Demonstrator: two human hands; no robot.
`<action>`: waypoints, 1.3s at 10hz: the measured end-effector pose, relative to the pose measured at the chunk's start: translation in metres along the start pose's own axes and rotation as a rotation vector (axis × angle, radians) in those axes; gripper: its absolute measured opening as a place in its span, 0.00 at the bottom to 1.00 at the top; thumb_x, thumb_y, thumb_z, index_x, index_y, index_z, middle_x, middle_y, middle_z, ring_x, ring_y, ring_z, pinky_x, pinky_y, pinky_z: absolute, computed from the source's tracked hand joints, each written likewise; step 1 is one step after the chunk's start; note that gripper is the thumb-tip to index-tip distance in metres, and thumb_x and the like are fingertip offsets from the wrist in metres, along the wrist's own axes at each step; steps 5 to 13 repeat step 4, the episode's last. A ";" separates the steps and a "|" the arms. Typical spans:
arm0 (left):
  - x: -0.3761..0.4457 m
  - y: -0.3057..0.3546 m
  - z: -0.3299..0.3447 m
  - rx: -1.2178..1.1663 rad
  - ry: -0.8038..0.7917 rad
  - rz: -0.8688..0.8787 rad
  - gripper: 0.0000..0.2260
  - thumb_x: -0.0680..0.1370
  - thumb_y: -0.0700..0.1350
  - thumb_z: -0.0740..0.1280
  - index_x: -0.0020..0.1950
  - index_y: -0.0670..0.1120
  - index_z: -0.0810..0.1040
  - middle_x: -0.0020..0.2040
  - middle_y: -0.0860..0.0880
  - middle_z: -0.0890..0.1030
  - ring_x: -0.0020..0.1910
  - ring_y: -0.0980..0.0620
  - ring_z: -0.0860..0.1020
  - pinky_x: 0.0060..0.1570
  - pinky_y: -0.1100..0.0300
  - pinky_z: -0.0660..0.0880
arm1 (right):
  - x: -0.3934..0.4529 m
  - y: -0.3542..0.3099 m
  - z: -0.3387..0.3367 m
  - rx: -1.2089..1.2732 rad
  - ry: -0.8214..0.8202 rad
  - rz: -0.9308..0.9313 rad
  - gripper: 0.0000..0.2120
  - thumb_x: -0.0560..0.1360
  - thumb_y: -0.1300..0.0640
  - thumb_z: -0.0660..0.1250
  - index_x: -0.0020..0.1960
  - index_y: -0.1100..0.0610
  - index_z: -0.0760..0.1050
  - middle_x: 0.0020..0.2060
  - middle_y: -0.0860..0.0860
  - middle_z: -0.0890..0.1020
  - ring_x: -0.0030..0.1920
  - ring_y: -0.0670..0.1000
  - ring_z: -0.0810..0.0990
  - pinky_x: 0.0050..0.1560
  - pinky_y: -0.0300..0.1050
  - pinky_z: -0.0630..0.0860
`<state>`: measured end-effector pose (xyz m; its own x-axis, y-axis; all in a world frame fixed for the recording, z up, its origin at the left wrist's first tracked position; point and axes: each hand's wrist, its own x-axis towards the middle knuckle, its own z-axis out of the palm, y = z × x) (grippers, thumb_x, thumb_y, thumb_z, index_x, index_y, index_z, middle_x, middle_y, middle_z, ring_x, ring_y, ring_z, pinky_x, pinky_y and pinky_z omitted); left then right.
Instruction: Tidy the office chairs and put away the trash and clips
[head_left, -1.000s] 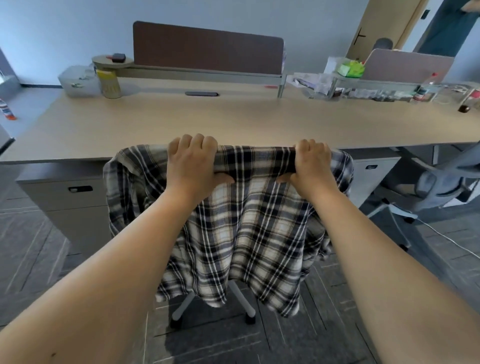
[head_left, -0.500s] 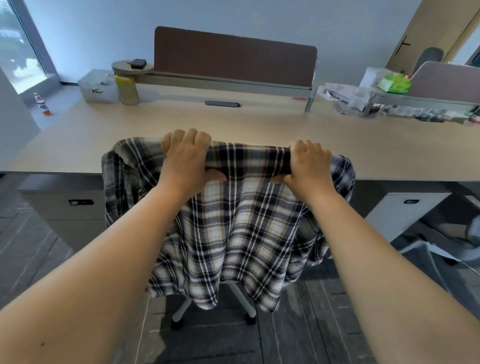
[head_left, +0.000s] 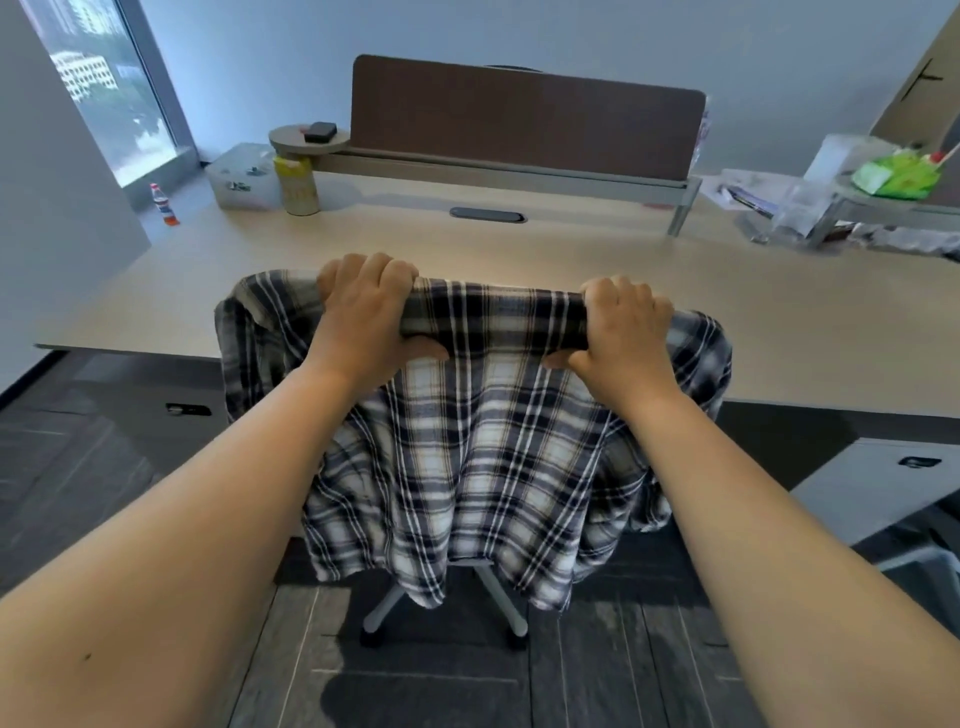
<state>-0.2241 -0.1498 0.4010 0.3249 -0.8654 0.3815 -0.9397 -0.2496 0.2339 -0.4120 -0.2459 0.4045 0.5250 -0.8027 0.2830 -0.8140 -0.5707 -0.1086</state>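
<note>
Ahead of us the pale worktop (head_left: 519, 260) spans the view, its near edge just beyond the chair back. At its far side stands a brown divider panel (head_left: 524, 124), with a clear plastic box (head_left: 241, 179) and a yellow canister (head_left: 297, 186) at the left and a heap of papers and a green packet (head_left: 901, 176) at the right; we cannot make out what the box holds. A drawer unit (head_left: 878, 488) sits under the worktop at right. The office chair (head_left: 498, 597) faces the worktop, its top rail running left to right, draped in a plaid shirt (head_left: 483, 441). Our left hand (head_left: 363, 312) and right hand (head_left: 623, 332) each have their grip curled over the shirt-covered rail, thumbs underneath.
</note>
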 end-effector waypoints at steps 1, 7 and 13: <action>-0.003 0.001 -0.002 0.018 -0.002 -0.005 0.32 0.65 0.53 0.75 0.61 0.35 0.71 0.59 0.37 0.73 0.60 0.39 0.68 0.60 0.54 0.58 | -0.002 -0.001 -0.001 0.013 -0.003 -0.004 0.21 0.72 0.53 0.69 0.60 0.60 0.66 0.57 0.56 0.71 0.58 0.56 0.67 0.61 0.50 0.60; -0.048 0.041 -0.020 0.123 -0.074 -0.070 0.44 0.71 0.61 0.66 0.76 0.47 0.44 0.77 0.45 0.46 0.76 0.44 0.44 0.75 0.47 0.41 | -0.042 -0.016 -0.010 0.109 0.032 -0.103 0.45 0.71 0.44 0.67 0.74 0.52 0.40 0.76 0.57 0.48 0.75 0.57 0.41 0.74 0.56 0.38; -0.048 0.041 -0.020 0.123 -0.074 -0.070 0.44 0.71 0.61 0.66 0.76 0.47 0.44 0.77 0.45 0.46 0.76 0.44 0.44 0.75 0.47 0.41 | -0.042 -0.016 -0.010 0.109 0.032 -0.103 0.45 0.71 0.44 0.67 0.74 0.52 0.40 0.76 0.57 0.48 0.75 0.57 0.41 0.74 0.56 0.38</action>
